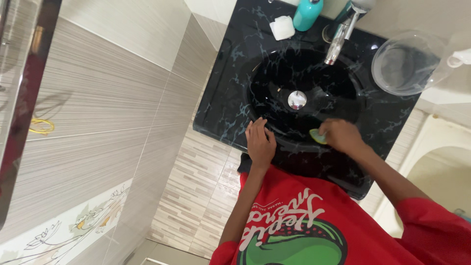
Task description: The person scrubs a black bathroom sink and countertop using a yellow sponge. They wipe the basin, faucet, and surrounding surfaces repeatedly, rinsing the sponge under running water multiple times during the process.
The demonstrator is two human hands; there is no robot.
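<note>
Where the near rim of the basin curves down, a small yellow-green sponge (317, 136), pressed under the right hand (342, 135). Only its left end showing past the fingers, so long axis hard to judge; seemingly lying along the rim, left to right, the exposed tip pointing left toward the other hand. Right hand curled over the sponge, gripping it against the black surface. Left hand (260, 142) just to the left, released and flat, fingers spread on the sink's near edge, holding nothing. Between the two hands, bare glossy rim. Farther in, the round black basin (274, 88) with a silver drain plug (297, 99) at its centre. Beyond that, a chrome tap (341, 37) slanting down over the bowl from the far side. On the far ledge, a white soap bar (282, 27) and a teal bottle (307, 13) side by side. To the right, a clear plastic bowl (405, 64) resting on the counter's far right corner. Nearest of all, a red shirt (324, 230) with a green print. Left of everything, a striped tiled wall (98, 98).
</note>
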